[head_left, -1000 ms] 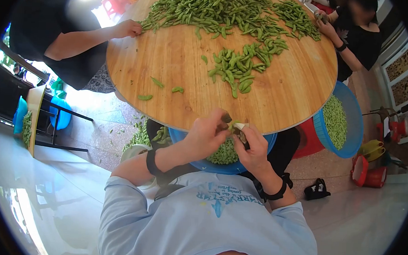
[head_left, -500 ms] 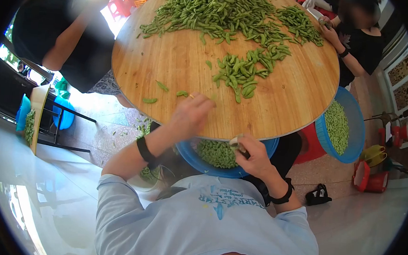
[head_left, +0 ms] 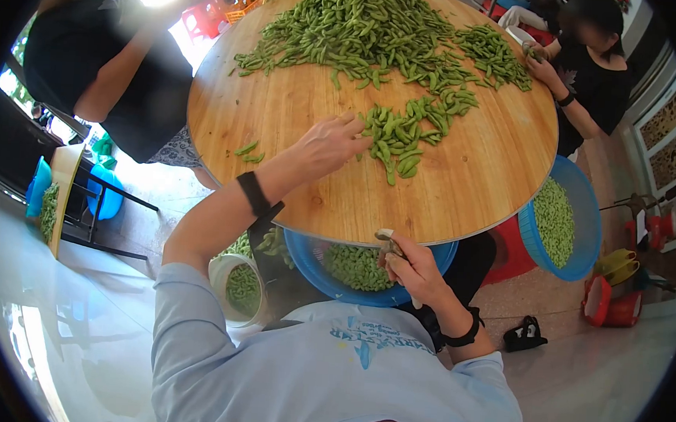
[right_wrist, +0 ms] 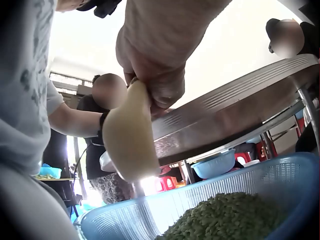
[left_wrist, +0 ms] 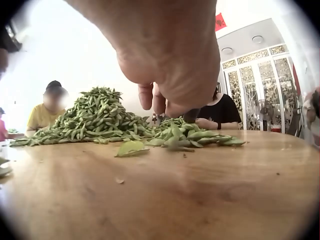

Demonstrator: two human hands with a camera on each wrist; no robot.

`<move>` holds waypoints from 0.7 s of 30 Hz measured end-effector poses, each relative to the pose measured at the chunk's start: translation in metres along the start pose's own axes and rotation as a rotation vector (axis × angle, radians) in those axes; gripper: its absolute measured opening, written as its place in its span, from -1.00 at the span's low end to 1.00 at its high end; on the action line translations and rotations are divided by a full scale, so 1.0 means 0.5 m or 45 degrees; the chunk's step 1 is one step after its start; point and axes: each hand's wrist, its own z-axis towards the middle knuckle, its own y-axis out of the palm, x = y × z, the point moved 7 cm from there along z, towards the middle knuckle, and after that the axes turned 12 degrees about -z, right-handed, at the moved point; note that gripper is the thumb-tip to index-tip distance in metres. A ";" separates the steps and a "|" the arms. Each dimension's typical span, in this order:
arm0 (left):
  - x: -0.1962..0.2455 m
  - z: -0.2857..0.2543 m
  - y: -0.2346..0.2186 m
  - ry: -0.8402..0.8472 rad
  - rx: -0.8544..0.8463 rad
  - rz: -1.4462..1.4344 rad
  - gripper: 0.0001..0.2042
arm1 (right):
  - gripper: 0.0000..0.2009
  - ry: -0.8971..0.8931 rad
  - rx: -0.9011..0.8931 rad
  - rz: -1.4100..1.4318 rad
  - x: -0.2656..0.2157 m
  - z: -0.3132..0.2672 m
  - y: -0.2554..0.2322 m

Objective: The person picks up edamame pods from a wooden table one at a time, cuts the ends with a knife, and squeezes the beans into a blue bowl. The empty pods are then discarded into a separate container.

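Observation:
My left hand (head_left: 330, 145) reaches over the round table (head_left: 463, 184), its fingertips at the left edge of a small cluster of green pods (head_left: 393, 129). In the left wrist view the left hand (left_wrist: 170, 65) hangs above the pods (left_wrist: 187, 136) with fingers bent loosely downward; no pod shows in its grip. My right hand (head_left: 416, 270) stays at the table's near edge, above a blue basket of shelled beans (head_left: 358, 266). It grips a pale, rounded object (right_wrist: 131, 135), which sticks out below the curled fingers in the right wrist view.
A large pod heap (head_left: 365, 27) covers the table's far side. Two people sit or stand at left and right. Another blue basket (head_left: 575, 256) of beans is at the right, and a white bucket (head_left: 217, 281) at the lower left. A few pods (head_left: 249, 151) lie at the table's left.
From above the basket, my left hand has moved forward over the table to the small pod cluster. The right hand keeps its hold near the table edge.

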 end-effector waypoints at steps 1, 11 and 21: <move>-0.003 0.009 0.017 0.040 -0.069 0.010 -0.69 | -0.64 0.002 -0.008 -0.008 0.001 -0.002 -0.001; -0.028 -0.038 0.033 -0.331 0.159 -0.368 -0.82 | -0.63 0.041 0.140 0.387 0.008 0.004 -0.015; 0.145 -0.102 0.065 -0.965 0.187 -1.950 -0.85 | -0.59 0.110 0.107 0.937 -0.007 0.040 0.008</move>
